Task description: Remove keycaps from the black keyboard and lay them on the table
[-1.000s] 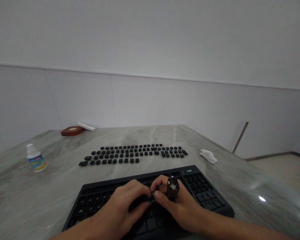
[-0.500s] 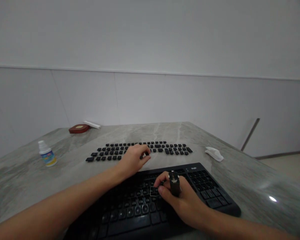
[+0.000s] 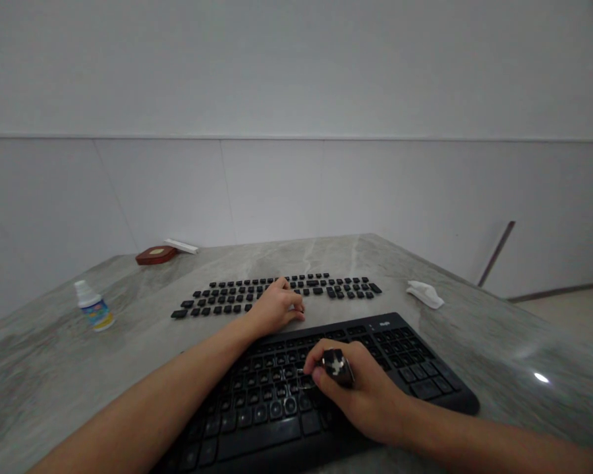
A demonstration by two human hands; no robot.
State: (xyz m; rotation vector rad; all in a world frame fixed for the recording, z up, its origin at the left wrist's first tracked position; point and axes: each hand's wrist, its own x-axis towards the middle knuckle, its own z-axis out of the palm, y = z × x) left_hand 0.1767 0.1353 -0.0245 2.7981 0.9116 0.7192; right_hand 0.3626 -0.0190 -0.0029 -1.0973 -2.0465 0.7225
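Several curled right fingers [image 3: 319, 349] grip a dark tool [image 3: 337, 367]

Room out to both sides, loose keycaps [image 3: 228, 309] crowding the left hand [image 3: 277, 308].
Their rows spread ahead of that hand and to either side, obstructing any low sweep; to its right, a narrow strip of tabletop [image 3: 143, 349] leaves a lane between them and the keyboard [image 3: 261, 431]. The left forearm [image 3: 178, 388] bars a low path leftward from the right hand [image 3: 366, 382]. Well left of the left hand, past a stretch of tabletop, stands a bottle [image 3: 96, 308]; ahead and right of the right hand's grip, a crumpled white item [image 3: 425, 293].
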